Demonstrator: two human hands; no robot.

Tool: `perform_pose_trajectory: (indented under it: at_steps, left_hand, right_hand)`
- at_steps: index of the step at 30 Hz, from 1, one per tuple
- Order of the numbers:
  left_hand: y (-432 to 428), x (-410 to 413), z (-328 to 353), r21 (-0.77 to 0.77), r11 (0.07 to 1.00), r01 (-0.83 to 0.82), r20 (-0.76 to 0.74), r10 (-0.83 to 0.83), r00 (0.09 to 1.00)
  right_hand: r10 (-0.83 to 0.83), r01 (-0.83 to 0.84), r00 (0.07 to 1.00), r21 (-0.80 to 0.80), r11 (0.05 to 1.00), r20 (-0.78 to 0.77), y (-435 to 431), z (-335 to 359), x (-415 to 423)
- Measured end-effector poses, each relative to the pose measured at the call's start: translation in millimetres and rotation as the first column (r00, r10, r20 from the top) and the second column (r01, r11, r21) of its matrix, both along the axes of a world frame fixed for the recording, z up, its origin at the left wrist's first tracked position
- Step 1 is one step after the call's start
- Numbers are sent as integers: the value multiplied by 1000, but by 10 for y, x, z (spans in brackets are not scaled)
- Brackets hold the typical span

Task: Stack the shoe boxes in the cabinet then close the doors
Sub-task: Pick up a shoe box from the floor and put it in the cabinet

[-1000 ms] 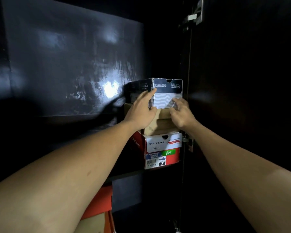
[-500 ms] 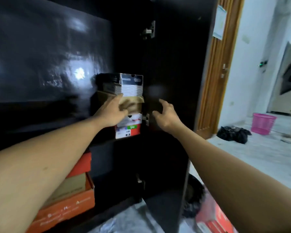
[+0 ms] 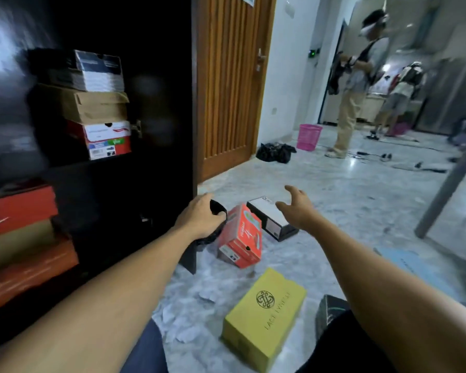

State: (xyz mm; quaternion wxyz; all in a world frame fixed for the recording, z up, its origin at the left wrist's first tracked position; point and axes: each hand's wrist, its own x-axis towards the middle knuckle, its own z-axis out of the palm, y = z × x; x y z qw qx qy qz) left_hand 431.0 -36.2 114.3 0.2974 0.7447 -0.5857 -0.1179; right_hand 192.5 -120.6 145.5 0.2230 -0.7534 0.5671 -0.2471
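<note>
Inside the dark cabinet (image 3: 16, 109), on the upper shelf, a black-and-white shoe box (image 3: 97, 71) tops a brown box (image 3: 92, 103) and a red-and-white box (image 3: 105, 138). On the floor lie a tilted red shoe box (image 3: 242, 238), a white-topped black box (image 3: 272, 216), a yellow box (image 3: 264, 316) and a dark box (image 3: 331, 310). My left hand (image 3: 202, 215) hovers with loosely curled fingers just left of the red box and holds nothing. My right hand (image 3: 293, 208) is spread open above the white-topped box.
The cabinet's right door (image 3: 159, 103) stands open, a black bundle (image 3: 213, 232) at its foot. Orange and brown boxes (image 3: 16, 208) fill the lower shelf. Beyond are a wooden door (image 3: 226, 90), a pink basket (image 3: 308, 135), a black bag (image 3: 276, 153), two people (image 3: 358, 84) and a grey table leg (image 3: 447, 192).
Both hands left the stacked boxes on the shelf and dropped toward the floor boxes. My view swung right and down, away from the cabinet's inside.
</note>
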Motion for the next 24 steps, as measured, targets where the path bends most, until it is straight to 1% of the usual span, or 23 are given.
perform_pose_trajectory:
  at_steps: [2,4,6,8,10,13,15,21,24]
  left_hand:
    - [-50,-257,-222,64,996,68,-46,-65,997]
    - [-163,-466,-254,108,982,155,-91,-146,985]
    - [-291,-689,-204,72,974,213,-94,-206,974]
    - [-409,-954,-173,50,961,273,-78,-269,960]
    - [-476,-1218,-197,64,938,342,-73,-337,939]
    - [-566,-1513,-290,78,899,431,-113,-421,900]
    - [-634,-1667,-351,99,874,475,-72,-470,880]
    - [-783,-1910,-532,137,839,527,35,-535,844]
    - [-842,-2031,-705,175,816,551,64,-568,821]
  right_hand:
    - [-60,61,998,51,997,-26,-17,-106,-344]
    - [-153,154,988,70,986,-26,-18,-158,-667]
    - [-254,255,967,94,962,-26,52,-172,-966]
    - [-327,332,943,121,935,-60,174,-158,-1247]
    - [-379,391,920,147,909,-102,319,-120,-1523]
    - [-465,479,877,149,865,-121,495,-56,-1920]
    - [-515,530,847,142,836,-128,560,-42,-2162]
    - [-566,585,810,152,796,-152,605,-213,-2552]
    - [-553,578,814,144,804,-176,533,-391,-2665]
